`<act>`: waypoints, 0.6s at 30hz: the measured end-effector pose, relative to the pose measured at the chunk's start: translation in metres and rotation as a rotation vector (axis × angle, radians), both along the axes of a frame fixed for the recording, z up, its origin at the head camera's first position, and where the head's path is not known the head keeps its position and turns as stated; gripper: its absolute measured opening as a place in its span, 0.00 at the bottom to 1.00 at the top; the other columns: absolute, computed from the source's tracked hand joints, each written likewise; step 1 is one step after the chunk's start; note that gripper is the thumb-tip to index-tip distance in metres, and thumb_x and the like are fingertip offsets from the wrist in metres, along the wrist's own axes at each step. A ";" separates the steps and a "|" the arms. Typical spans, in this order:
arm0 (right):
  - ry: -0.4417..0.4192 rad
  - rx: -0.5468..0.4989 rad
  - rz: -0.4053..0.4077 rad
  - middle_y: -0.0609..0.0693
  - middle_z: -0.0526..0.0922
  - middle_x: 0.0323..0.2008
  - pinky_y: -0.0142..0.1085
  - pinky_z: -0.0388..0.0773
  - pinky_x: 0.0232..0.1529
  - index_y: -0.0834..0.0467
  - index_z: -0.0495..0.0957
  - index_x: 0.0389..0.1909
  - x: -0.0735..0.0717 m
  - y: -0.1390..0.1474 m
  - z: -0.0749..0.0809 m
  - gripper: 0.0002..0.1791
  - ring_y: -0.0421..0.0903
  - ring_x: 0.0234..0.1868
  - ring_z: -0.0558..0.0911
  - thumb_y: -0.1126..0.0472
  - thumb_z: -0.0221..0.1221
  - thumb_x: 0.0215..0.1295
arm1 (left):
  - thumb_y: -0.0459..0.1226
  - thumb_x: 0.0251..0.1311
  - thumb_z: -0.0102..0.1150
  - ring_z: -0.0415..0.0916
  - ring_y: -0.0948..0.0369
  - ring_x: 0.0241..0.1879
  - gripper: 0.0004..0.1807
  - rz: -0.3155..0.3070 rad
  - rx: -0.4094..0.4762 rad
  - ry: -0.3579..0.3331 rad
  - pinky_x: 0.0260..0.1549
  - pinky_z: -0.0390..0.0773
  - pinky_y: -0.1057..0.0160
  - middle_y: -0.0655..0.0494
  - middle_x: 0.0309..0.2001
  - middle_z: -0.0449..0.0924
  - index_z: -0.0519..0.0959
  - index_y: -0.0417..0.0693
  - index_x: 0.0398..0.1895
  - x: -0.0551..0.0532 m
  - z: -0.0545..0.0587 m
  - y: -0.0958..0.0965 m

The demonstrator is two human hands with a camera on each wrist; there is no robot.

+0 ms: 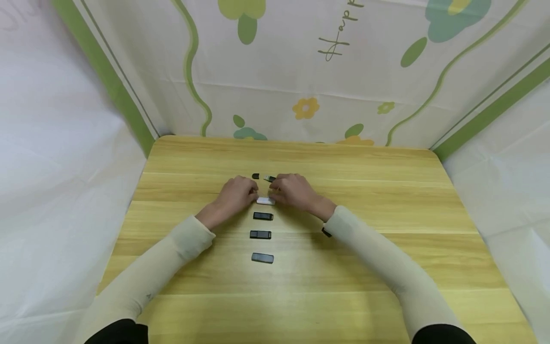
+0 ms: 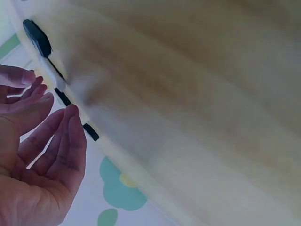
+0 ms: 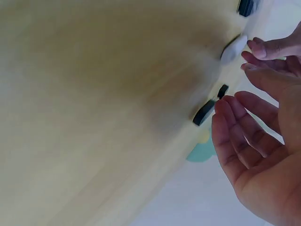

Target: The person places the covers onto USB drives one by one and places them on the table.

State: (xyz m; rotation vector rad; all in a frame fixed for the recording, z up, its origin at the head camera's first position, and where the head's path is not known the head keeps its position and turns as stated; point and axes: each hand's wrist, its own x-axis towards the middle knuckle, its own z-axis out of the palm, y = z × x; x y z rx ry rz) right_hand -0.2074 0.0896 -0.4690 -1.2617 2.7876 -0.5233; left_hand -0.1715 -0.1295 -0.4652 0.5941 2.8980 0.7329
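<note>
In the head view, a white USB stick lies on the table between the two hands. The left hand is at its left end, fingertips close by. Over the stick's right end is the right hand, its fingers near an uncapped black USB stick whose metal plug points left. Its loose black cap lies a little way from that plug. Both wrist views show a gap between thumb and fingers, with nothing held in the left hand or the right hand.
Nearer the person, a black USB stick, another black USB stick and a grey USB stick lie in a column on the wooden table. A patterned cloth hangs behind the table's far edge.
</note>
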 end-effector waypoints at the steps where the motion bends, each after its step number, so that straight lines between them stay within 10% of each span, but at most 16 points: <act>1: 0.002 0.001 -0.012 0.54 0.90 0.43 0.41 0.86 0.38 0.61 0.90 0.48 -0.002 0.001 0.001 0.12 0.47 0.39 0.89 0.58 0.71 0.70 | 0.33 0.68 0.69 0.88 0.52 0.43 0.08 0.008 -0.001 0.005 0.44 0.86 0.52 0.44 0.44 0.90 0.90 0.38 0.46 -0.002 0.000 -0.001; 18: -0.008 0.074 -0.086 0.57 0.87 0.45 0.45 0.85 0.46 0.63 0.88 0.49 -0.032 -0.001 0.002 0.12 0.51 0.43 0.87 0.61 0.70 0.70 | 0.34 0.69 0.67 0.80 0.53 0.38 0.10 0.076 -0.094 0.024 0.37 0.83 0.51 0.43 0.44 0.87 0.87 0.36 0.48 -0.035 0.004 0.001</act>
